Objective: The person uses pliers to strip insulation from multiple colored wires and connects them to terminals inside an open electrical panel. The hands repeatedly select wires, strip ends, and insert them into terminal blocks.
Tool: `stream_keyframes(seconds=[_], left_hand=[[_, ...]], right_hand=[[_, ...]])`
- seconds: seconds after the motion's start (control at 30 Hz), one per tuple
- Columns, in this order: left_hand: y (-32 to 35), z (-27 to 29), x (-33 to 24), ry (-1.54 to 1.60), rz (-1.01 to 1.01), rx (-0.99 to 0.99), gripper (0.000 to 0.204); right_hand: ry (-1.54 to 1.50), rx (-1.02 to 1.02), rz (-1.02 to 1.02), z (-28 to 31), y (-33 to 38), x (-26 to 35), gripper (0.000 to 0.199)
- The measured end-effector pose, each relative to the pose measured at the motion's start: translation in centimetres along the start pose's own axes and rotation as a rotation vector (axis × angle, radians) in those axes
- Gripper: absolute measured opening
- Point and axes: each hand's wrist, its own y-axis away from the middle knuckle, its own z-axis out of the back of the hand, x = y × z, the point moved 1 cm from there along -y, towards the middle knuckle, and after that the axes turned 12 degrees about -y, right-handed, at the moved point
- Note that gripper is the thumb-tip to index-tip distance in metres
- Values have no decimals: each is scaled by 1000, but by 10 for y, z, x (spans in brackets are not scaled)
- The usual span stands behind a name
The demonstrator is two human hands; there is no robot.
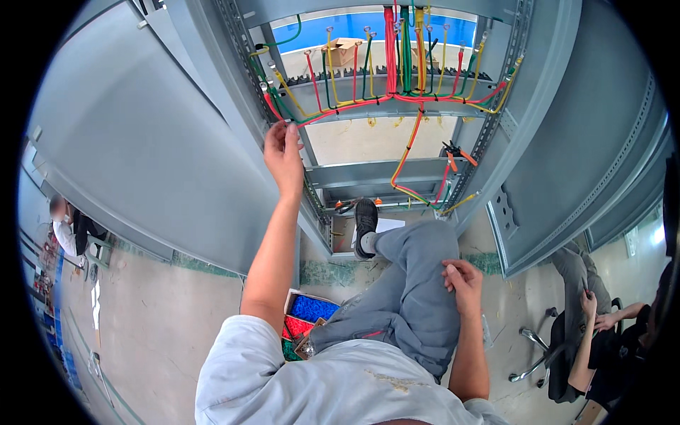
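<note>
My left hand (284,157) is raised to the left post of a grey metal cabinet (263,99). Its thumb and fingertips close together at the left end of a red cable run (354,103); what lies between them is too small to make out. Green and yellow cables with ring lugs bend upward beside that hand. My right hand (464,285) lies on my bent knee, fingers loosely curled and apart, nothing visible in them. Cutting pliers with orange handles (460,153) hang at the right post, next to a short red cable.
Cabinet doors (142,142) stand at both sides. By my left hip is a box of blue, red and green small parts (312,309). My foot (365,219) rests at the cabinet base. A co-worker (609,333) sits at right; another person (67,227) sits far left.
</note>
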Motion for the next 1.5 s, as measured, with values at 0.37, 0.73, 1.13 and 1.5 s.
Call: stream_keyframes(seconds=[0.37, 0.73, 1.13, 1.5], left_hand=[[-23, -28, 57, 18, 144, -60, 34], [-91, -40, 77, 302, 284, 409, 37], [-81, -47, 144, 835, 444, 549, 44], [7, -38, 113, 664, 555, 630, 34]], right_hand=[[51, -59, -7, -4, -3, -4, 20], [103, -125, -26, -4, -15, -7, 19], [94, -194, -96, -3, -21, -1, 24], [147, -214, -10, 6, -10, -7, 20]])
